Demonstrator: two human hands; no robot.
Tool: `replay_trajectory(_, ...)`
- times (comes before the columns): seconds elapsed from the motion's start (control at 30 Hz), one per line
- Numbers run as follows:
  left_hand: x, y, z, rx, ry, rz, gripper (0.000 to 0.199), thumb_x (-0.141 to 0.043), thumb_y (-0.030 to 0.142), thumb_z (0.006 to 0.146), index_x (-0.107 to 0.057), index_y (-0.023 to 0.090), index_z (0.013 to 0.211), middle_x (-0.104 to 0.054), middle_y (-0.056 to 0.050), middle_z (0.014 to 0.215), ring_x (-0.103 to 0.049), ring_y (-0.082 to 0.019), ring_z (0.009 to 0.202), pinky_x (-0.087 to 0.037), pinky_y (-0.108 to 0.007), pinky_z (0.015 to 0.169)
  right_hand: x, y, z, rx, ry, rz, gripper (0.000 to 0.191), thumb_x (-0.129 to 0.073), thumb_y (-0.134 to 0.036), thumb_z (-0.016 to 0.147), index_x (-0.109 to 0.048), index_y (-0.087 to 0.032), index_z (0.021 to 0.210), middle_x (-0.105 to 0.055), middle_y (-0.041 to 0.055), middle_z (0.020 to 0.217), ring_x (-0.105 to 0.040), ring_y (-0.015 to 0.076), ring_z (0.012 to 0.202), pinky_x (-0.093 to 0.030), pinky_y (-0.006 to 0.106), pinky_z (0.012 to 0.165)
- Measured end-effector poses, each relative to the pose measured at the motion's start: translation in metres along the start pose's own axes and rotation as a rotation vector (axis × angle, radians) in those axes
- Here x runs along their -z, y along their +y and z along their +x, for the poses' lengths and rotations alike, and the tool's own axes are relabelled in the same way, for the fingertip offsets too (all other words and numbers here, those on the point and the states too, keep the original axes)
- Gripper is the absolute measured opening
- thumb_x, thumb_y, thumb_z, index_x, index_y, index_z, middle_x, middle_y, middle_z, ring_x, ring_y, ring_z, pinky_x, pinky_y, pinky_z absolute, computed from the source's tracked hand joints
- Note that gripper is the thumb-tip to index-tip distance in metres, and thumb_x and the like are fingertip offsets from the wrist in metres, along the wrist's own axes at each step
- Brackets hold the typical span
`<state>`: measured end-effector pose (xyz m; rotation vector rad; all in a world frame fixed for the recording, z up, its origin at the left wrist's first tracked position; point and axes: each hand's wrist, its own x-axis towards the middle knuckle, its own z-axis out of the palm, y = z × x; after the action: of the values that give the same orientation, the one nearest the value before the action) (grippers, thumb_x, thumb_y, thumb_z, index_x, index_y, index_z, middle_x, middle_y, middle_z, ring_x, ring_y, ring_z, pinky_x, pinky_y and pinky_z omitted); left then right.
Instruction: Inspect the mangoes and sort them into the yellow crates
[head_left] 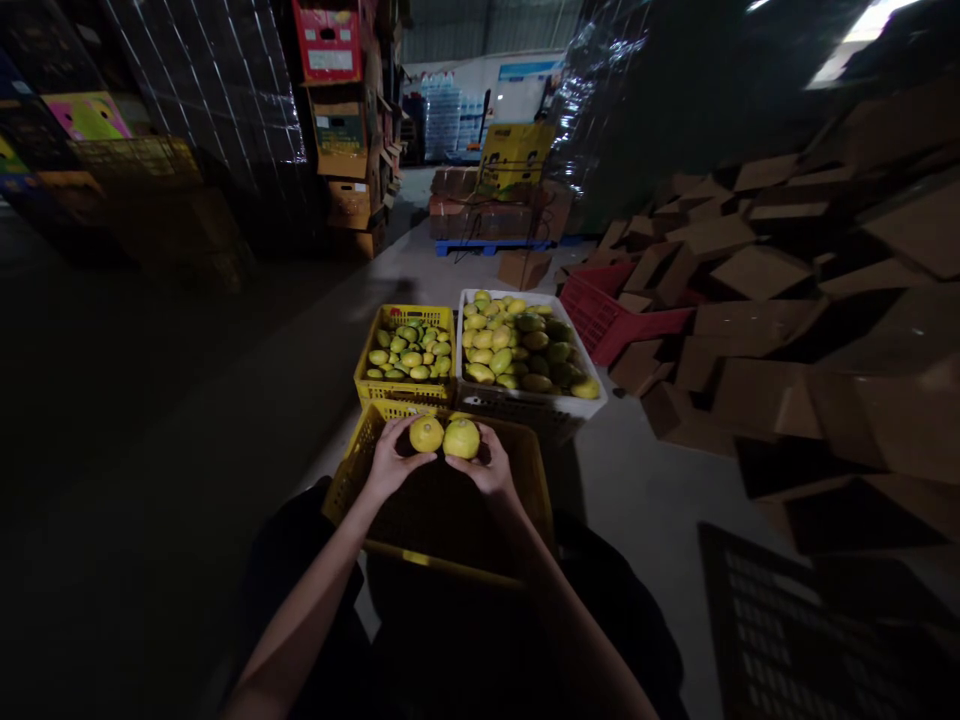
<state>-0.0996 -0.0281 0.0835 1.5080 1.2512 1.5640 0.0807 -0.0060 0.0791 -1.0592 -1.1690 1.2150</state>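
Observation:
Over the near yellow crate (450, 570), my left hand (390, 462) grips a yellow lemon (426, 434) between thumb and fingers. Beside it, my right hand (489, 468) has its fingers closed on a second, greener-yellow lemon (461, 438). Both fruits are held side by side with an end facing me. The inside of the near crate is dark, and I cannot make out its bottom. Just beyond stand a smaller-looking yellow crate (367, 388) of green and yellow lemons and a white crate (536, 400) heaped with more of them.
Flattened and open cardboard boxes (765, 340) pile up on the right, with a red crate (600, 315) at their edge. A dark slatted crate (772, 630) lies at lower right. Behind are a blue pallet (487, 246) with cartons and stacked boxes (345, 130).

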Motion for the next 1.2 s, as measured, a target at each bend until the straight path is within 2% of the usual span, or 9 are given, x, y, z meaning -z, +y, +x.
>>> replay_trajectory(0.1, 0.002, 0.001, 0.001, 0.089, -0.027, -0.130, 0.062, -0.086, 0.030, 0.055, -0.063, 0.019, 0.112, -0.062, -0.009, 0.112, -0.059, -0.024, 0.106, -0.044, -0.041, 0.099, 0.004, -0.005, 0.000, 0.006, -0.040, -0.002, 0.069, -0.088, -0.034, 0.042, -0.059, -0.023, 0.104, -0.065, 0.0089, 0.109, -0.061, 0.0282, 0.098, -0.051, 0.043, 0.082)
replay_trajectory(0.27, 0.004, 0.009, 0.001, 0.239, -0.035, -0.361, 0.059, -0.085, 0.027, 0.056, -0.060, 0.020, 0.109, -0.067, -0.005, 0.105, -0.063, -0.020, 0.100, -0.046, -0.039, 0.097, 0.010, -0.015, -0.001, -0.052, -0.068, 0.096, 0.062, -0.089, -0.030, 0.043, -0.060, -0.023, 0.098, -0.070, 0.0046, 0.096, -0.066, 0.0254, 0.089, -0.051, 0.045, 0.086)
replay_trajectory(0.43, 0.008, 0.019, 0.000, 0.297, -0.056, -0.435, 0.057, -0.084, 0.022, 0.056, -0.062, 0.020, 0.108, -0.070, -0.003, 0.098, -0.064, -0.017, 0.092, -0.048, -0.036, 0.093, 0.016, -0.031, -0.004, -0.075, -0.116, 0.115, 0.054, -0.087, -0.030, 0.049, -0.064, -0.021, 0.097, -0.071, 0.0068, 0.104, -0.066, 0.0278, 0.098, -0.050, 0.046, 0.092)
replay_trajectory(0.67, 0.009, 0.020, -0.001, 0.350, -0.074, -0.484, 0.059, -0.085, 0.019, 0.052, -0.066, 0.019, 0.108, -0.070, -0.005, 0.102, -0.064, -0.020, 0.098, -0.048, -0.037, 0.093, 0.021, -0.043, -0.006, -0.095, -0.146, 0.080, 0.057, -0.086, -0.032, 0.051, -0.069, -0.019, 0.104, -0.069, 0.0093, 0.115, -0.063, 0.0301, 0.105, -0.046, 0.047, 0.097)
replay_trajectory(0.87, 0.009, 0.019, -0.001, 0.370, -0.087, -0.503, 0.061, -0.084, 0.025, 0.055, -0.066, 0.018, 0.112, -0.070, -0.008, 0.106, -0.063, -0.022, 0.104, -0.045, -0.039, 0.098, 0.021, -0.043, -0.006, -0.107, -0.182, 0.094, 0.055, -0.085, -0.035, 0.054, -0.071, -0.018, 0.104, -0.071, 0.0089, 0.111, -0.064, 0.0307, 0.103, -0.045, 0.048, 0.098)
replay_trajectory(1.03, 0.009, 0.017, -0.001, 0.414, -0.081, -0.604, 0.059, -0.084, 0.027, 0.057, -0.067, 0.018, 0.113, -0.067, -0.011, 0.118, -0.057, -0.026, 0.117, -0.041, -0.041, 0.105, 0.022, -0.040, -0.007, -0.134, -0.153, 0.111, 0.052, -0.085, -0.037, 0.055, -0.070, -0.020, 0.102, -0.073, 0.0087, 0.104, -0.065, 0.0312, 0.102, -0.051, 0.046, 0.091)
replay_trajectory(1.2, 0.007, 0.014, -0.002, 0.452, -0.035, -0.602, 0.056, -0.085, 0.029, 0.055, -0.069, 0.019, 0.108, -0.066, -0.010, 0.119, -0.058, -0.026, 0.116, -0.042, -0.041, 0.104, 0.021, -0.040, -0.008, -0.185, -0.157, 0.155, 0.052, -0.085, -0.041, 0.054, -0.071, -0.020, 0.099, -0.073, 0.0082, 0.102, -0.068, 0.0281, 0.093, -0.055, 0.043, 0.083)
